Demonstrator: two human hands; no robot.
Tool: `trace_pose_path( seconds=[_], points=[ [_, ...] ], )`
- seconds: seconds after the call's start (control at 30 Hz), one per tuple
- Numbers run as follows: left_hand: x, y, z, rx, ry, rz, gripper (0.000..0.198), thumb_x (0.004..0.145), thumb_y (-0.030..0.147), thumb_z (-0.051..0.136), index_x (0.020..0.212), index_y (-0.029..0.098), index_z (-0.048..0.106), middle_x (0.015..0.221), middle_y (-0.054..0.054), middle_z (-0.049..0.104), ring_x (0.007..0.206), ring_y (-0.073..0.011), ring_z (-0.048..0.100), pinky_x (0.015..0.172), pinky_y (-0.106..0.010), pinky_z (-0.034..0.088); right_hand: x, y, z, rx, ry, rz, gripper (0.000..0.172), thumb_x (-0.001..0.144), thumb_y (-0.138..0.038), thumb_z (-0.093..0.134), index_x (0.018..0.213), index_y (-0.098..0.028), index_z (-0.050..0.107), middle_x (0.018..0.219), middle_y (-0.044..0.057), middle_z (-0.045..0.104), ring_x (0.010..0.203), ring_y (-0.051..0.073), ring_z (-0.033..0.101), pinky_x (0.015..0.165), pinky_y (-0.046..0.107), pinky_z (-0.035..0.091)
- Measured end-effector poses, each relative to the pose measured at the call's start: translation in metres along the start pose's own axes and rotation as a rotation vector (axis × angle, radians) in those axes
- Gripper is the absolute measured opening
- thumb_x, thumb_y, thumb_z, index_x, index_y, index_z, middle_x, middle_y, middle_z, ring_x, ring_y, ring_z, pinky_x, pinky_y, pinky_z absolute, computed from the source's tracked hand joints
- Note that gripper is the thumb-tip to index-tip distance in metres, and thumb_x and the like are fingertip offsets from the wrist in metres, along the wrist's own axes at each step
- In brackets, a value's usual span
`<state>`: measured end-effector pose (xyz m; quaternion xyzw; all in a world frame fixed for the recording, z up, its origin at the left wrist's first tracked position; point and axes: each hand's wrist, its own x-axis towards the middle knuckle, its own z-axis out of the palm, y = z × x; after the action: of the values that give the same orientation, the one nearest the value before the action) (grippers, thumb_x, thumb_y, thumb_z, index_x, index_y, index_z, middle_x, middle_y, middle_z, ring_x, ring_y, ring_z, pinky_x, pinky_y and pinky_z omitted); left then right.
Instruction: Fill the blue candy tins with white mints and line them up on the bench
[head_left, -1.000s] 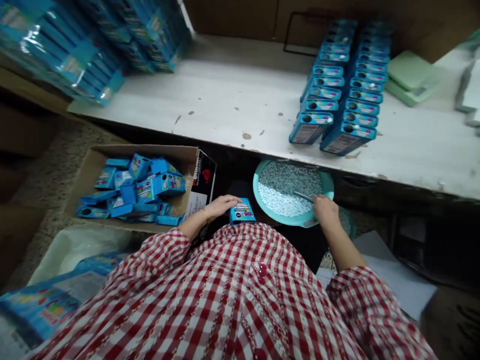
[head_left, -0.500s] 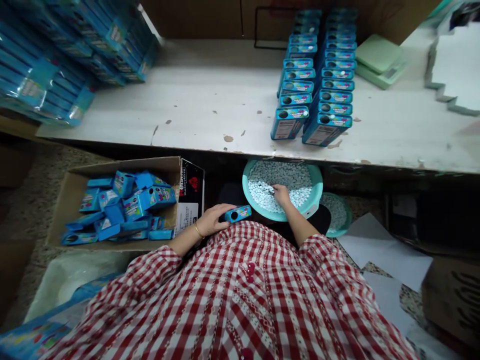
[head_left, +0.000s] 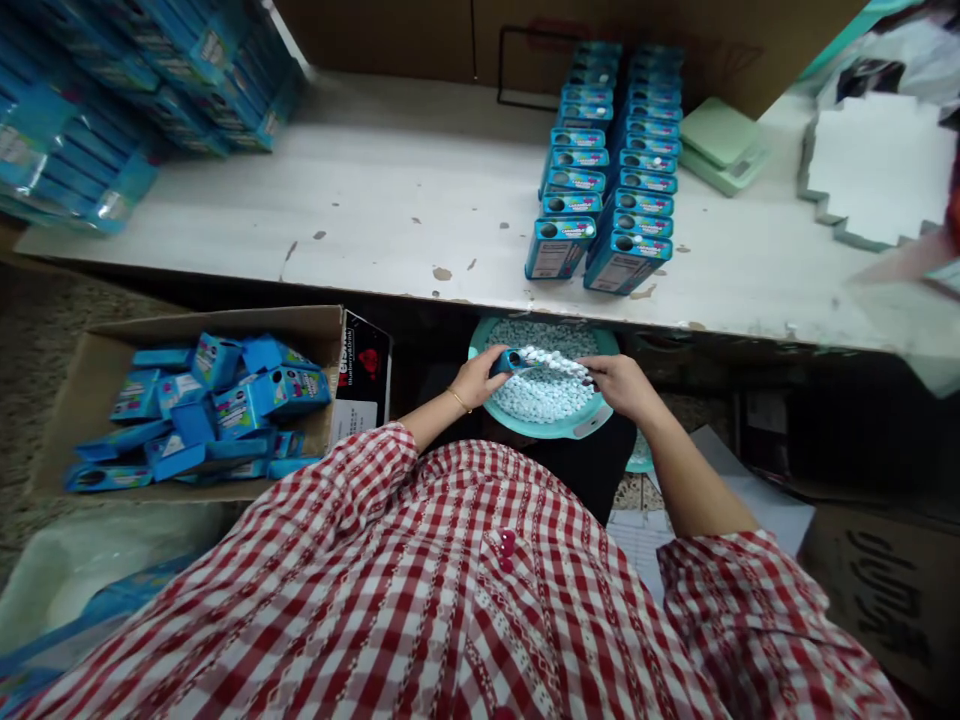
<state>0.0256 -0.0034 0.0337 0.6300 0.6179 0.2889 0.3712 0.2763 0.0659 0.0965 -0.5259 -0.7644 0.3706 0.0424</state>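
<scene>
Just beyond the checked shirt [head_left: 480,580], the left hand [head_left: 475,382] gripped a blue box [head_left: 508,360] over the left part of the basin [head_left: 551,432], while the right hand [head_left: 624,388] grasped a scoop [head_left: 588,379] heaped with white pellets [head_left: 551,358], the heap reaching just beside the box's round hole. Left of the hands, a carton [head_left: 82,390] held a jumble of similar boxes, and more pellets lay in the basin. Farther off, on the worktop [head_left: 375,180], two rows of boxes [head_left: 630,262] stood near a green scale [head_left: 724,140], with wrapped stacks [head_left: 82,140] at the far left.
</scene>
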Motion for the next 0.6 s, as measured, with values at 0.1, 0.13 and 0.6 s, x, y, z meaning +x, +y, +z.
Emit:
trace_pose_path(
  seconds=[0.1, 0.13, 0.6],
  points=[
    [0.006, -0.004, 0.015, 0.001, -0.001, 0.051, 0.044, 0.077, 0.021, 0.055, 0.121, 0.015, 0.054, 0.123, -0.009, 0.059, 0.113, -0.0222, 0.056, 0.1, -0.035, 0.042, -0.003, -0.027, -0.009, -0.314, -0.047, 0.022, 0.036, 0.079, -0.011, 0.048, 0.097, -0.024, 0.075, 0.091, 0.006, 0.073, 0.091, 0.023, 0.064, 0.081, 0.031, 0.045],
    [0.007, -0.005, 0.018, 0.009, -0.006, 0.06, 0.044, 0.077, 0.02, 0.055, 0.121, 0.016, 0.054, 0.123, -0.009, 0.059, 0.114, -0.0222, 0.055, 0.102, -0.035, 0.041, -0.003, -0.037, -0.009, -0.402, -0.058, 0.04, 0.034, 0.079, -0.011, 0.049, 0.097, -0.024, 0.075, 0.09, 0.007, 0.072, 0.092, 0.024, 0.063, 0.082, 0.033, 0.045],
    [-0.008, -0.022, -0.001, -0.07, 0.177, 0.063, 0.04, 0.08, 0.026, 0.054, 0.119, 0.014, 0.052, 0.12, -0.011, 0.06, 0.111, -0.0215, 0.056, 0.1, -0.036, 0.042, -0.008, -0.009, 0.001, -0.559, -0.124, 0.234, 0.038, 0.087, -0.007, 0.037, 0.11, -0.013, 0.067, 0.106, 0.018, 0.066, 0.096, 0.025, 0.061, 0.083, 0.034, 0.044]
  ],
)
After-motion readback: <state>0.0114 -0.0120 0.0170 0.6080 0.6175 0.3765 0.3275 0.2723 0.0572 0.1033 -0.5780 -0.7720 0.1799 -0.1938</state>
